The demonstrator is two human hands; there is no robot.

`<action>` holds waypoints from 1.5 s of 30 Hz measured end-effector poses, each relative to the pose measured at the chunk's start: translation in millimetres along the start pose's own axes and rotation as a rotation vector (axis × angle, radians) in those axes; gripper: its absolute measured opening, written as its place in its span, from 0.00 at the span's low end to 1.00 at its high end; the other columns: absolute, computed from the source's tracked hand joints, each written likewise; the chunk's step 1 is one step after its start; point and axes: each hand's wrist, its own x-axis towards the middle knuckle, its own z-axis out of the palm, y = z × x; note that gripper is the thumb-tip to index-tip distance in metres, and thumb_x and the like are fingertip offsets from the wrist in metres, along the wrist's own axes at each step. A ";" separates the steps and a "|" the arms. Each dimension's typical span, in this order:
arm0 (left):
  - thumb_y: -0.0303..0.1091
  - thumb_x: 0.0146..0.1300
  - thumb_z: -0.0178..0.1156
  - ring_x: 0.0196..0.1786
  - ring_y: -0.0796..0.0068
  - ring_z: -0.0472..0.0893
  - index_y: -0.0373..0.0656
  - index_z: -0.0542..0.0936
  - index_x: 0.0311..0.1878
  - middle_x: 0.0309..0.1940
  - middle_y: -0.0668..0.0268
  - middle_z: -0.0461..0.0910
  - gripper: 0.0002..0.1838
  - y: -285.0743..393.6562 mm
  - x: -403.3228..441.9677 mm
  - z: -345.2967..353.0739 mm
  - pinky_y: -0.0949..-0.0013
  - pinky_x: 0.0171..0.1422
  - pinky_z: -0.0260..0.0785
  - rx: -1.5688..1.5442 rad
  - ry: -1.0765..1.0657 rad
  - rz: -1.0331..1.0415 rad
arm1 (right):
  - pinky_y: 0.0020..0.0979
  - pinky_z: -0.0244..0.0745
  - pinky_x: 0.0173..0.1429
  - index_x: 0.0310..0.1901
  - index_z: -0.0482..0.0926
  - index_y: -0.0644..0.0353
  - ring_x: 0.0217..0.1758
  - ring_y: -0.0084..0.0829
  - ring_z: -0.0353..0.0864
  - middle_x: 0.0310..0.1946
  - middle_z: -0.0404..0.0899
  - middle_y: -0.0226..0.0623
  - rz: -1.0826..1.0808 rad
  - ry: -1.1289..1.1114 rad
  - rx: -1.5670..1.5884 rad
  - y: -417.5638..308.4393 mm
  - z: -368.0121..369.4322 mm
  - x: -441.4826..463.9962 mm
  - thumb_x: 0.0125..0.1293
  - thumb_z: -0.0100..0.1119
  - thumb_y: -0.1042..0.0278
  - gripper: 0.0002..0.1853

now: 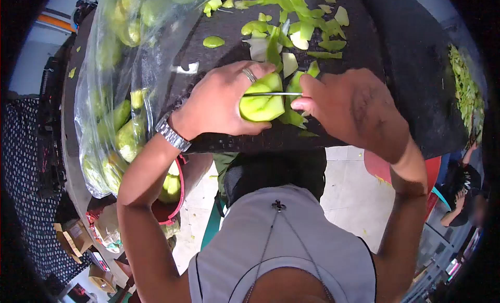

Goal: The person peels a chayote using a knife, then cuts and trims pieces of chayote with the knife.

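The table's (224,142) near edge runs just below both hands, with the wearer's body close beneath it. The left hand (221,97) is clamped around a pale green piece of produce (262,106) at the middle of the frame, above that edge. The right hand (354,105), just to its right, is closed on a knife (278,94). Room to the left is tight, where a clear plastic bag (148,68) takes up the upper left; to the right, dark tabletop stretches on beyond the right hand.

The knife's handle is hidden in the fist, and the thin blade crosses the piece almost edge-on, so how deep it sits cannot be told. The left fingers cover the piece's left side. Below the table edge, a bucket (180,191) with a red rim is partly hidden by the left forearm. The bag is cut off at the top.

The piece looks peeled, smooth and moist, with a flat face toward the right. Beyond it, peelings (297,14) scatter to the top of the frame, and another person (463,191) shows small at the right edge.
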 end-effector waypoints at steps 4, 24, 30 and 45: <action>0.42 0.39 0.82 0.51 0.43 0.84 0.43 0.74 0.67 0.52 0.50 0.83 0.48 -1.5 2.1 -1.9 0.51 0.56 0.79 -0.018 -0.011 -0.065 | 0.39 0.71 0.31 0.38 0.75 0.50 0.26 0.38 0.81 0.24 0.77 0.33 -0.040 0.157 -0.001 12.1 9.5 9.9 0.76 0.58 0.45 0.17; 0.42 0.37 0.81 0.47 0.46 0.86 0.48 0.77 0.65 0.51 0.54 0.82 0.45 3.2 12.0 -1.2 0.51 0.50 0.81 0.173 -0.053 -0.011 | 0.45 0.80 0.35 0.50 0.78 0.56 0.27 0.42 0.85 0.26 0.81 0.40 0.130 0.022 0.272 -14.9 82.4 -7.2 0.76 0.59 0.49 0.17; 0.43 0.37 0.81 0.53 0.45 0.86 0.48 0.78 0.64 0.55 0.51 0.83 0.44 5.2 13.0 -2.9 0.52 0.55 0.82 0.121 -0.115 0.007 | 0.37 0.79 0.38 0.55 0.78 0.60 0.29 0.32 0.80 0.32 0.77 0.35 0.049 -0.054 0.137 -26.9 73.6 -14.9 0.76 0.59 0.52 0.19; 0.52 0.55 0.71 0.73 0.41 0.70 0.51 0.80 0.69 0.73 0.50 0.70 0.37 39.0 -36.6 33.3 0.30 0.79 0.50 0.318 0.430 -0.182 | 0.40 0.73 0.23 0.51 0.76 0.60 0.20 0.34 0.80 0.20 0.77 0.38 0.616 -0.299 1.112 -17.3 74.8 -2.2 0.79 0.54 0.50 0.18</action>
